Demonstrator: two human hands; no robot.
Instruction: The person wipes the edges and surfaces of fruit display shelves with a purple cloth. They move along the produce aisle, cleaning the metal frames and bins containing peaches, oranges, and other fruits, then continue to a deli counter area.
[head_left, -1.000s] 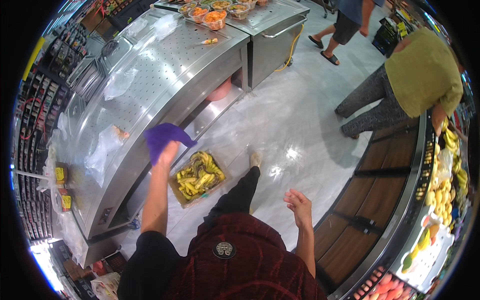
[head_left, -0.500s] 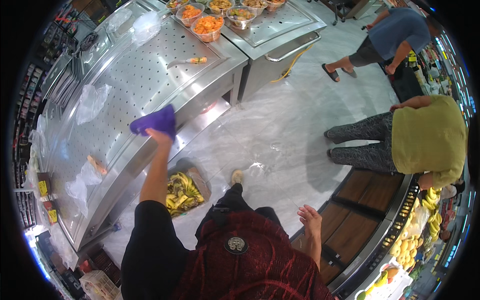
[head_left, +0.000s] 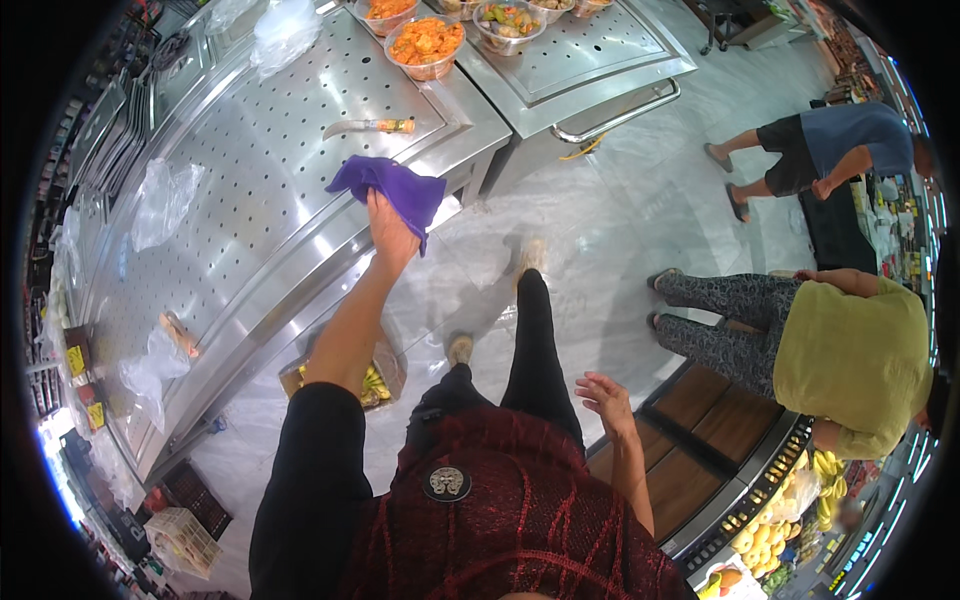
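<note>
A purple cloth [head_left: 405,192] is gripped in my left hand [head_left: 393,232], spread against the front edge of a perforated steel counter [head_left: 260,180]. Beyond the cloth, a knife [head_left: 372,127] with a curved blade and a pale, patterned handle lies on the counter. My right hand [head_left: 606,400] hangs at my side with its fingers apart and holds nothing. It is nearest to the brown panels [head_left: 640,450] of a low display stand.
Tubs of orange food [head_left: 426,45] stand at the counter's far end, with plastic bags [head_left: 165,205] along its left. A box of bananas [head_left: 378,385] sits on the floor below my left arm. Two people stand at right, one in a yellow top [head_left: 850,350], beside fruit [head_left: 765,535].
My left hand has carried the cloth forward and right along the counter's edge, closer to the knife. I have stepped ahead. The person in blue has moved.
</note>
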